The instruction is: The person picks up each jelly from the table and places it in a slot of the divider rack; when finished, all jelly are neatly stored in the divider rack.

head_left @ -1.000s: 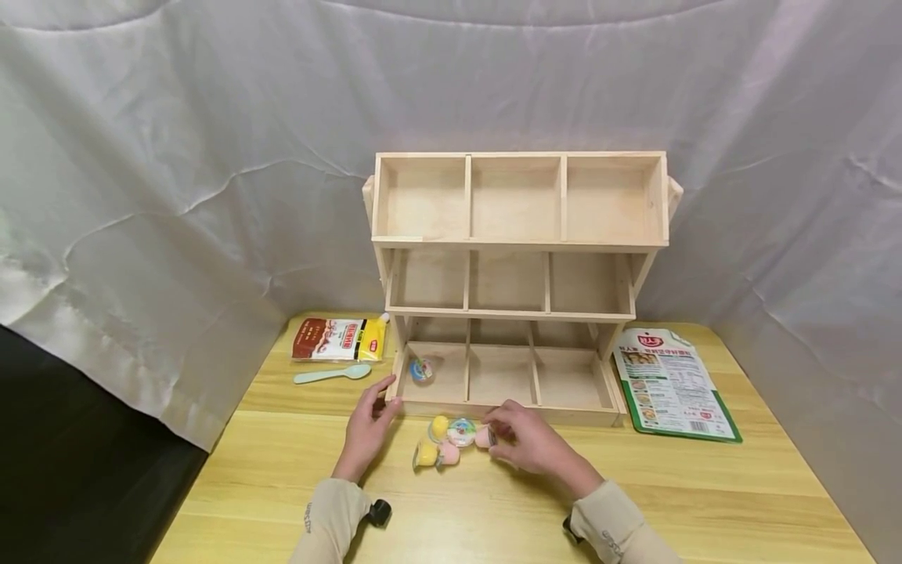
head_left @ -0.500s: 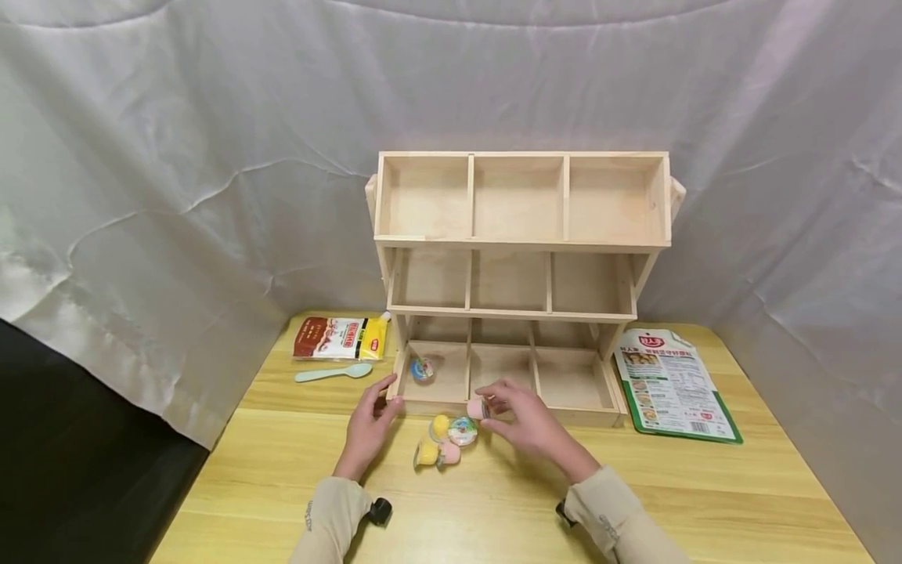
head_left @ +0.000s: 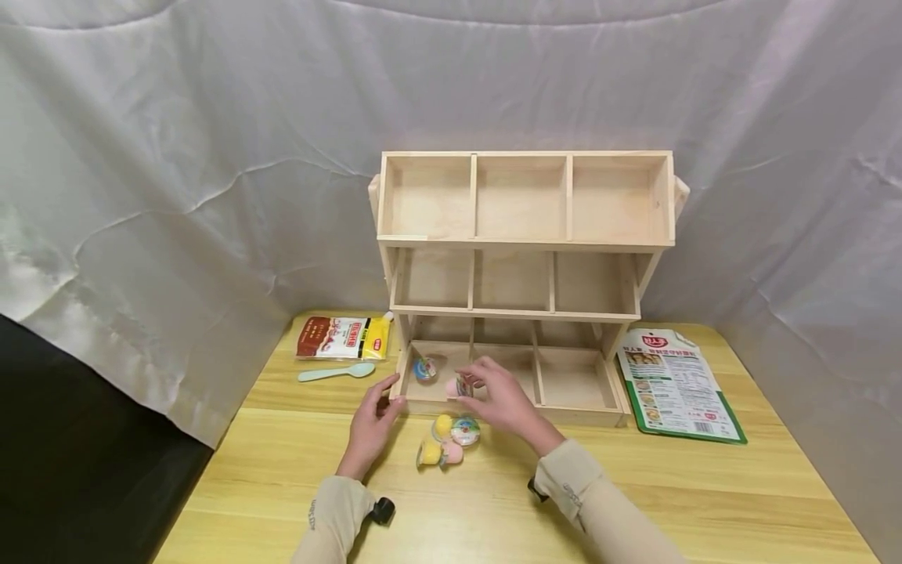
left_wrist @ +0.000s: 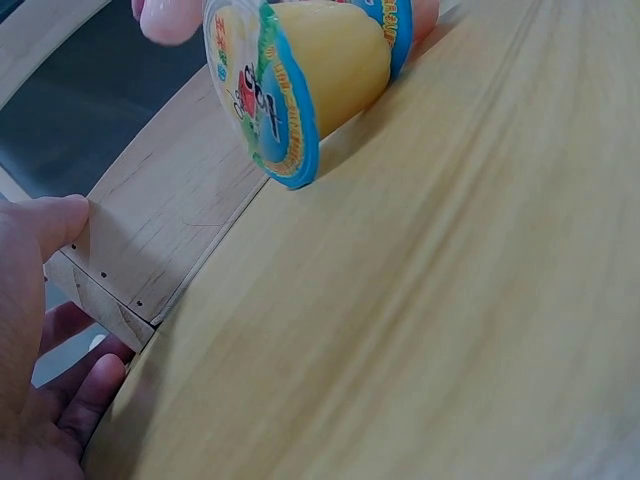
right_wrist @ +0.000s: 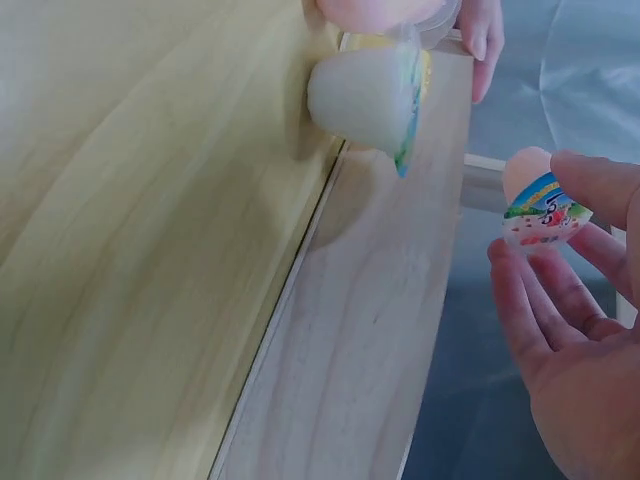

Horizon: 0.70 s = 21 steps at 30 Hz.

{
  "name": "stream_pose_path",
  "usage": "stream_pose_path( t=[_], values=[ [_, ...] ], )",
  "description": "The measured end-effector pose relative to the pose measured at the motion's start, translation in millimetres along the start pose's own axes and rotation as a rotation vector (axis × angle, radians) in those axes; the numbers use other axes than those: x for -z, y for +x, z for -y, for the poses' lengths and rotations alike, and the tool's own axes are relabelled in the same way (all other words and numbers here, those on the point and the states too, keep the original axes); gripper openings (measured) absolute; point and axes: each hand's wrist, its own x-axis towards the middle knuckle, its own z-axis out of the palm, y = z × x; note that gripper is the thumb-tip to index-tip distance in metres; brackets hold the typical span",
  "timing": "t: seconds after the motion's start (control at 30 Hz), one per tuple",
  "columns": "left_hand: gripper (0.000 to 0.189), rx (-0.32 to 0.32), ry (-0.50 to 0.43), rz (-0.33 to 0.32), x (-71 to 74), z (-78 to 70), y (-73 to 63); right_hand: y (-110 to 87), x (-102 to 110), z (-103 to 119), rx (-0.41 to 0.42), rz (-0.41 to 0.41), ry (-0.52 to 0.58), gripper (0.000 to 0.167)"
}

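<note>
Spoon (head_left: 337,372) beside pouch (head_left: 344,338), green-edged packet (head_left: 678,384) opposite — wooden organizer (head_left: 517,315) between

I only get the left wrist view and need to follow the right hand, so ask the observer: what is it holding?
Observer: The right hand pinches a pink jelly cup.

Operator: Where is that cup?

Observer: In the head view, it shows over the bottom-left compartment of the wooden organizer.

Operator: Is anything else in that compartment?

Observer: Yes, one blue-lidded jelly cup lies toward its left side.
</note>
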Motion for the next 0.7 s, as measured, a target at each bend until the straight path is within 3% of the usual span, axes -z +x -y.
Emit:
stream_pose_path(
  t=[0.23, 0.7],
  values=[
    [0.048, -0.001, 0.015, -0.005, 0.6, -1.0, 1.0, 10.4, -8.9, -3.0, 0.002, -0.023, -0.003, 0.051],
    [0.047, 0.011, 0.011, -0.004, -1.5, -0.1, 0.3, 20.0, -26.2, -6.8, -0.05, -0.015, -0.153, 0.051]
  ],
)
